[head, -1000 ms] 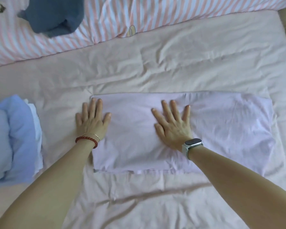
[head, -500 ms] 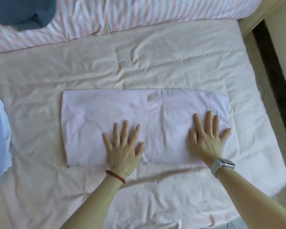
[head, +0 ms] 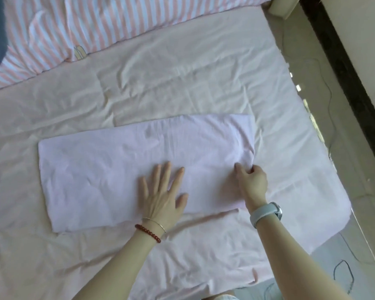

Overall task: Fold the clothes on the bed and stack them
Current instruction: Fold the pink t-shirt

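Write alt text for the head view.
A person's left hand presses flat on a folded lilac garment lying on a pink bed sheet, while the right hand pinches its right end; a striped duvet lies beyond.

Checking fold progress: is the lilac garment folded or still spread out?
Partly folded: the lilac garment lies as a long flat strip. The left hand presses it flat; the right hand pinches its right end.

A single head-worn camera looks steeply down and forward over the bed (head: pixel 182 68) from close above. Both forearms reach in from the bottom edge; no second view
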A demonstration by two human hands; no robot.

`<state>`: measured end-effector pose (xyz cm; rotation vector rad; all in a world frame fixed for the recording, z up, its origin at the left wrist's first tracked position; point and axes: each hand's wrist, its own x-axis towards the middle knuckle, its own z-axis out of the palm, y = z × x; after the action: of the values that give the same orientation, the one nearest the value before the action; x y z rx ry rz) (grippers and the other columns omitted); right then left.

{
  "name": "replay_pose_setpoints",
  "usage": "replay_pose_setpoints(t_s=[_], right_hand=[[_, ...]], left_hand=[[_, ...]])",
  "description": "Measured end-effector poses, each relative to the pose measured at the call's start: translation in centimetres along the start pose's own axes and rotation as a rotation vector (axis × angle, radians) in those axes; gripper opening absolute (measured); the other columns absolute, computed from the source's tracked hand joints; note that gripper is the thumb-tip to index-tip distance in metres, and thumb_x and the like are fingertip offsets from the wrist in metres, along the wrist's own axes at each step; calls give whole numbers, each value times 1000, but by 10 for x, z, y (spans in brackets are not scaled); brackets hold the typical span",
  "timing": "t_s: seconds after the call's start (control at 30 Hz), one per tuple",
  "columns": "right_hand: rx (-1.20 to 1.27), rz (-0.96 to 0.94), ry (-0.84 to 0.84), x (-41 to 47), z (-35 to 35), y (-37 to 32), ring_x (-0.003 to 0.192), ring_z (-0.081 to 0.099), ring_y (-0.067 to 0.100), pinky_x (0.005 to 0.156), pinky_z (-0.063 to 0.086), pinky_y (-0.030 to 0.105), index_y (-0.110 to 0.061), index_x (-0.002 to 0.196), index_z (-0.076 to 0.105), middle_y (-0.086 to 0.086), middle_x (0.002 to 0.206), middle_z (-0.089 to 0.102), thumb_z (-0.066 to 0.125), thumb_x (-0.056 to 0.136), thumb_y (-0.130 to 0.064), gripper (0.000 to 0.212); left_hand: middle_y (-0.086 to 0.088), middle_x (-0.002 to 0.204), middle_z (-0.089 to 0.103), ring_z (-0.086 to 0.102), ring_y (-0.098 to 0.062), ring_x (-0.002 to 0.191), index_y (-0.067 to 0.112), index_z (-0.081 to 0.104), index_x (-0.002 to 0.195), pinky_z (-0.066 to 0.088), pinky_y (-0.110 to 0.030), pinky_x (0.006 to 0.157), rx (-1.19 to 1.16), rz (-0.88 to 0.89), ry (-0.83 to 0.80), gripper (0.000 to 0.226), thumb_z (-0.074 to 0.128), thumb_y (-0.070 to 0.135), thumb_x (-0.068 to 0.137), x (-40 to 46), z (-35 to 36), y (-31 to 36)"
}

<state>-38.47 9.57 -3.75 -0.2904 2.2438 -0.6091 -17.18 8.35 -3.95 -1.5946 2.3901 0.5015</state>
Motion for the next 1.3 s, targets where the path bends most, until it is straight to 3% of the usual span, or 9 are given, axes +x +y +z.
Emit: replay_pose_setpoints(t_s=[0.13, 0.23, 0.4, 0.57, 0.83, 0.97, 1.07, 1.2, 1.3], right_hand=[[88, 24, -94, 1, 9, -2, 83, 55, 25, 75, 47, 35, -2, 93, 56, 7, 88, 58, 60, 82, -26, 27], [173, 26, -136, -1, 11, -2, 71, 54, 18, 55, 42, 20, -5, 85, 57, 0, 75, 57, 60, 80, -22, 18], [274, 6, -233, -10, -1, -11, 66, 53, 16, 56, 43, 24, -10, 69, 55, -1, 67, 57, 60, 81, -17, 15], [340, -270, -259, -55, -10, -49, 66, 48, 13, 60, 42, 29, 6, 78, 51, 5, 69, 51, 61, 83, -13, 22], [79, -639, -551, -179, 98, -126, 54, 28, 9, 52, 25, 24, -18, 63, 28, -5, 59, 31, 56, 85, -7, 37], [-77, -714, -812, -238, 179, -125, 69, 40, 14, 64, 33, 19, -14, 82, 54, 0, 76, 44, 58, 86, -10, 6], [-121, -639, -772, -247, 207, -106, 90, 49, 8, 75, 34, 6, -11, 123, 55, 3, 109, 51, 56, 89, -16, 34], [-218, -772, -401, -225, 192, -77, 91, 58, 21, 80, 45, 25, -7, 112, 62, 7, 107, 57, 47, 89, -3, 27], [-372, -817, -283, -209, 175, -57, 97, 56, 28, 80, 48, 38, -9, 113, 62, 8, 107, 58, 47, 87, 1, 31]], left_hand=[[1, 155, -18, -11, -27, 143, 41, -33, 130, 1, -59, 109, 71, -68, -112, 78, 31, 58, 90, 13, 30, 8], [7, 142, -38, -18, -25, 142, 42, -41, 124, -1, -56, 110, 92, -63, -147, 76, 24, 61, 90, 13, 32, 4], [9, 154, -18, -11, -19, 144, 44, -14, 142, 4, -49, 113, -38, -4, -201, 72, 37, 49, 92, 15, 10, -1], [-9, 135, 48, 43, -23, 129, 8, 54, 125, 30, -25, 106, -883, -325, -8, 33, 50, 6, 92, 4, -37, -28], [-10, 104, 63, 63, -21, 89, 11, 59, 107, 49, -31, 75, -1689, -773, 210, 22, 41, 21, 98, -67, -94, -162], [-7, 93, 65, 61, -25, 84, 18, 60, 96, 47, -37, 70, -2000, -977, 188, 28, 39, 36, 96, -84, -83, -226], [1, 97, 66, 60, -17, 89, 16, 62, 103, 47, -34, 80, -1872, -974, 124, 33, 45, 42, 91, -78, -66, -245], [-3, 67, 41, 43, -11, 66, 9, 45, 73, 36, -28, 64, -1296, -732, 433, 26, 62, 26, 82, -70, -48, -244], [-6, 89, 53, 47, -25, 96, 2, 56, 81, 39, -33, 82, -814, -788, 579, 26, 74, 21, 76, -74, -38, -225]])
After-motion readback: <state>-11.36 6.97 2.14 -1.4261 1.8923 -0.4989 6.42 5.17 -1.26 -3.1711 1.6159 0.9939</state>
